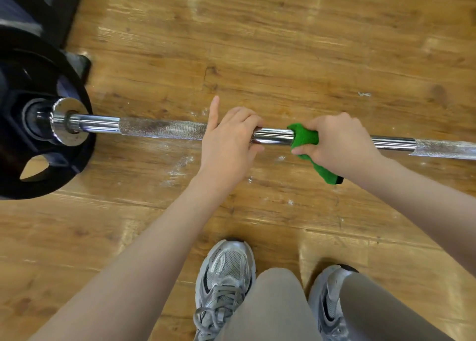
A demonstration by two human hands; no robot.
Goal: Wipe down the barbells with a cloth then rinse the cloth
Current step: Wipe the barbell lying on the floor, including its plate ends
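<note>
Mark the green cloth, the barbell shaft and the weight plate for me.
green cloth (305, 137), head view: part wrapped over the shaft.
barbell shaft (164, 130), head view: knurled section left of the hands.
weight plate (51, 178), head view: lower rim.

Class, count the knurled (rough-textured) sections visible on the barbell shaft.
2: one knurled section left of the left hand, another at the right edge. The hands may hide more.
</note>
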